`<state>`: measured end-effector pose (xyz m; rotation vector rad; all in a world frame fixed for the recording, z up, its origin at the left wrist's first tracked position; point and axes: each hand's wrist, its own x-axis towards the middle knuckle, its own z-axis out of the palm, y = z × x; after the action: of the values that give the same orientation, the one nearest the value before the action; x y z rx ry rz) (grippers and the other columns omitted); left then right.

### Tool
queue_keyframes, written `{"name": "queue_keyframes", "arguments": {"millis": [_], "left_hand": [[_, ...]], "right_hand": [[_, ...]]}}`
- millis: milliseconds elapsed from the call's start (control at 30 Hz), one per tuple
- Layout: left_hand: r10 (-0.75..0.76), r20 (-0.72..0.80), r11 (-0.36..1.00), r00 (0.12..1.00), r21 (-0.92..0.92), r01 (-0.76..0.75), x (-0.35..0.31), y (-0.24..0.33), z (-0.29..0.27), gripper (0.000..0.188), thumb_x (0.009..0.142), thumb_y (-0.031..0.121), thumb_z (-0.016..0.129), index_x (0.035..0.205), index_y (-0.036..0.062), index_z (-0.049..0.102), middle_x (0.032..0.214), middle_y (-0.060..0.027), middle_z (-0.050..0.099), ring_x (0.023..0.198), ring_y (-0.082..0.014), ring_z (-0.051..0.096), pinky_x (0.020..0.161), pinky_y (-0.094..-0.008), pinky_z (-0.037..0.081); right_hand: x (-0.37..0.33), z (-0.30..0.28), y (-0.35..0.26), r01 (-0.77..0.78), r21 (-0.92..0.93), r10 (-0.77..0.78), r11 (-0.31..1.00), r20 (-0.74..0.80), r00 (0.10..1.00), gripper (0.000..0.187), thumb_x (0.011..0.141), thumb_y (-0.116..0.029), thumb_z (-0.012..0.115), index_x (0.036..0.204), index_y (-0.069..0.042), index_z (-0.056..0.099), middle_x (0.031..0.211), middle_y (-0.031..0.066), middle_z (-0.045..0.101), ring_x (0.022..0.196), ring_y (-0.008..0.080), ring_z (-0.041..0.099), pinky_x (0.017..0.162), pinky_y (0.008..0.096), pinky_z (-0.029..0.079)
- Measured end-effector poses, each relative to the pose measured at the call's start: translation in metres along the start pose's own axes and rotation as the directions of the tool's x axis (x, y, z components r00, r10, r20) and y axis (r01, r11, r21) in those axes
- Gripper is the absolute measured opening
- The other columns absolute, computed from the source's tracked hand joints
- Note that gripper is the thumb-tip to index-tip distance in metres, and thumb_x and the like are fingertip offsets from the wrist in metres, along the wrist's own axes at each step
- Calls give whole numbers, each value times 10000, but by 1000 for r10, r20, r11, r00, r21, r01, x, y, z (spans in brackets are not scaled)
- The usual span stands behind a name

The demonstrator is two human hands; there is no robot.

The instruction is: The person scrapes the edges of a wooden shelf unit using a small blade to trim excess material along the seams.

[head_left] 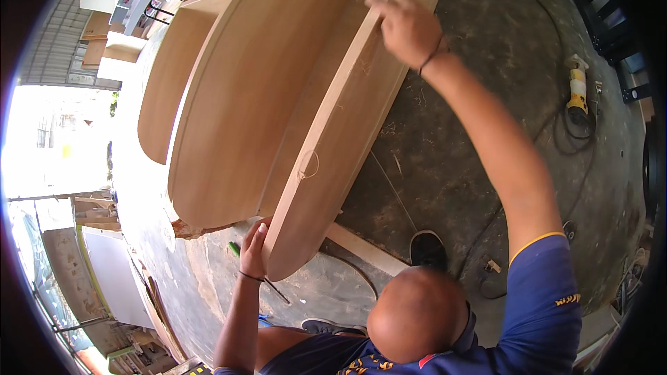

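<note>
A long curved wooden panel point(340, 139) is standing on edge across the dusty concrete floor point(451, 146), pale tan and smooth, with a rounded lower end and a pencilled loop on its narrow edge. The left hand point(254, 250) is gripping that rounded end, its grip closed around the panel together with a green-handled screwdriver point(258, 272). The right hand point(408, 28) is pressing on the upper edge, fingers curled over it. A yellow power tool point(577, 92) is lying well apart.

The dusty grey concrete floor point(451, 132) holds big curved wooden boards point(236, 97), a yellow power tool point(577, 90) and black cables point(577, 135).
</note>
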<state>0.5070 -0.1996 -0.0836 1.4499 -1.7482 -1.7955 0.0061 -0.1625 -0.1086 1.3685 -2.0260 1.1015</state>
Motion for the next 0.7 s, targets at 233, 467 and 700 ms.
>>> {"name": "queue_keyframes", "arguments": {"millis": [233, 467, 700], "left_hand": [[53, -151, 994, 987, -87, -67, -8, -5, -1, 451, 1007, 345, 508, 1204, -56, 569, 1113, -121, 653, 1012, -166, 610, 903, -308, 476], [27, -20, 994, 999, -103, -29, 0, 0, 1, 386, 1007, 279, 504, 1222, -37, 559, 1099, -110, 656, 1006, -155, 608, 884, -283, 474], [-1, -22, 996, 1000, -94, -2, -8, 0, -7, 359, 999, 262, 509, 1220, -15, 566, 1068, -80, 659, 962, -132, 603, 865, -272, 473]], "right_hand": [[-132, -48, -233, 205, 599, -404, 774, 218, 889, 355, 845, -132, 592, 1195, -95, 641, 890, 144, 621, 827, 295, 581, 730, 424, 515], [-8, -21, -37, -146, 84, 139, 986, 79, 987, 348, 863, -75, 523, 1170, -179, 648, 912, 139, 618, 780, 365, 610, 643, 447, 523], [-100, -27, -178, 155, 323, -221, 934, 178, 959, 334, 866, -105, 539, 1179, -126, 653, 917, 137, 633, 791, 304, 604, 668, 421, 517]]}}
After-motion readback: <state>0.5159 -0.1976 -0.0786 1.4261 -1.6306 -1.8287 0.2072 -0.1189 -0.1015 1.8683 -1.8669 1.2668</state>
